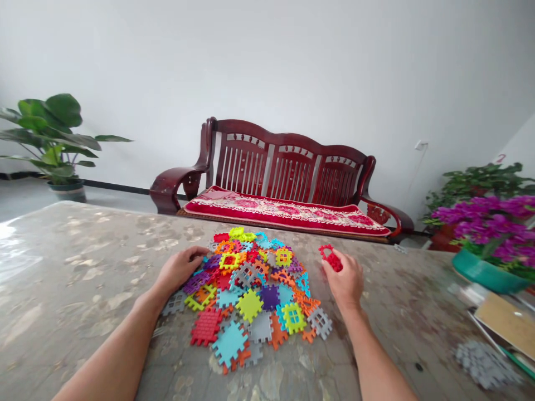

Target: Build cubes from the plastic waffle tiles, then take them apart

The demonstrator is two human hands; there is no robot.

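A heap of colourful plastic interlocking tiles lies on the marbled table in front of me. My left hand rests on the left edge of the heap, fingers curled onto purple and orange pieces. To the right of the heap, my right hand is closed around red tile pieces, held just above the table. Red, teal, grey and lime tiles lie nearest me.
A grey assembled tile piece lies at the right, near a cardboard sheet. A teal pot of purple flowers stands on the table's right edge. Beyond the table are a red wooden bench and a leafy plant.
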